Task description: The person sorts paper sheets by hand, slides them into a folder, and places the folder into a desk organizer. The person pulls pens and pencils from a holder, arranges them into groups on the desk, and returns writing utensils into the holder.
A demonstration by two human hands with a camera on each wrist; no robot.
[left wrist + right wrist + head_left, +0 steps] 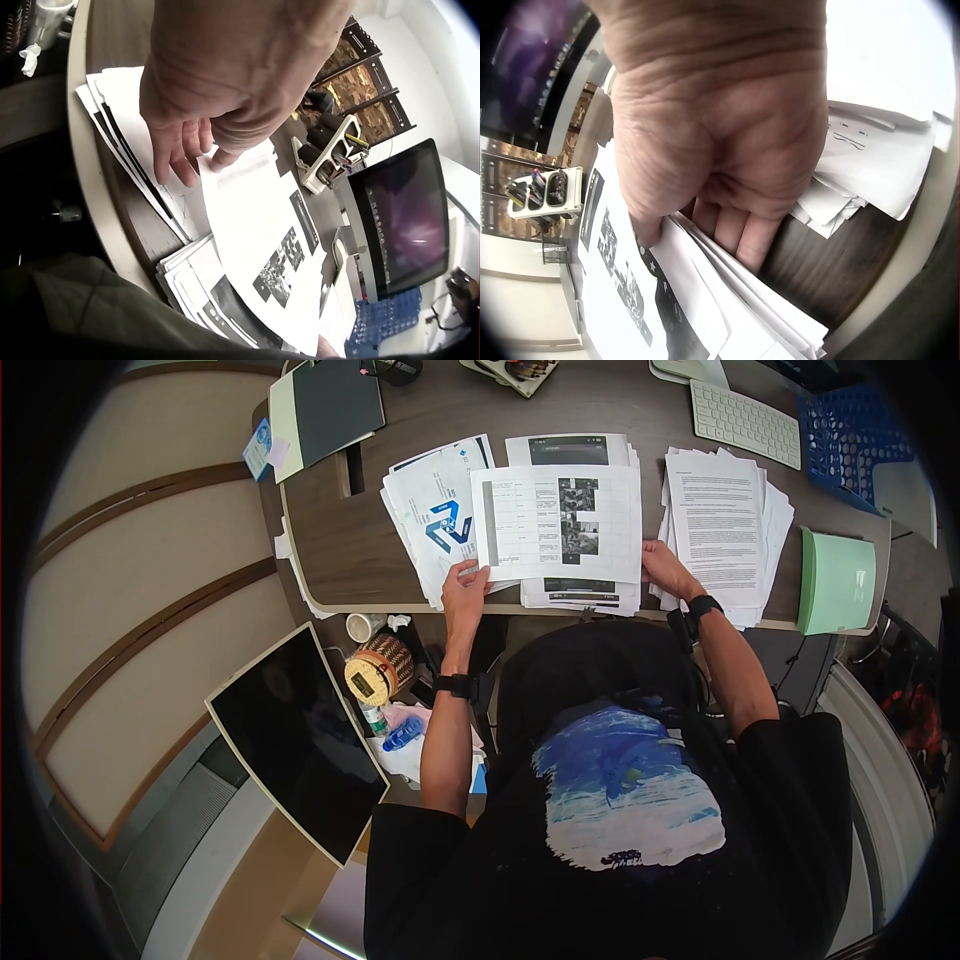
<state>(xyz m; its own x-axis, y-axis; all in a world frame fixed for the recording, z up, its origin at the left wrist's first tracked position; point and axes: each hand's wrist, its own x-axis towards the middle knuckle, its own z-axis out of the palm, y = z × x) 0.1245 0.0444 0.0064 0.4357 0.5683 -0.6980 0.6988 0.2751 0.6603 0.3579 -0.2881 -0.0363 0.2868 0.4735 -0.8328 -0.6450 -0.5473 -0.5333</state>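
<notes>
A printed sheet (560,520) with a table and small photos lies on top of the middle paper pile (580,595) on the wooden desk (340,550). My left hand (465,578) pinches its lower left corner, thumb on top. In the left wrist view the left hand (199,142) has its fingertips on the sheet (262,240). My right hand (665,565) holds the lower right corner. The right wrist view shows the right hand (705,172) with its thumb over the sheet (622,292) and its fingers curled under the sheet edges.
A pile with a blue logo page (440,520) lies to the left and a pile of text pages (720,530) to the right. A green folder (835,582), keyboard (745,422), blue basket (850,435) and dark notebook (335,405) ring the desk. A dark screen (300,735) leans below left.
</notes>
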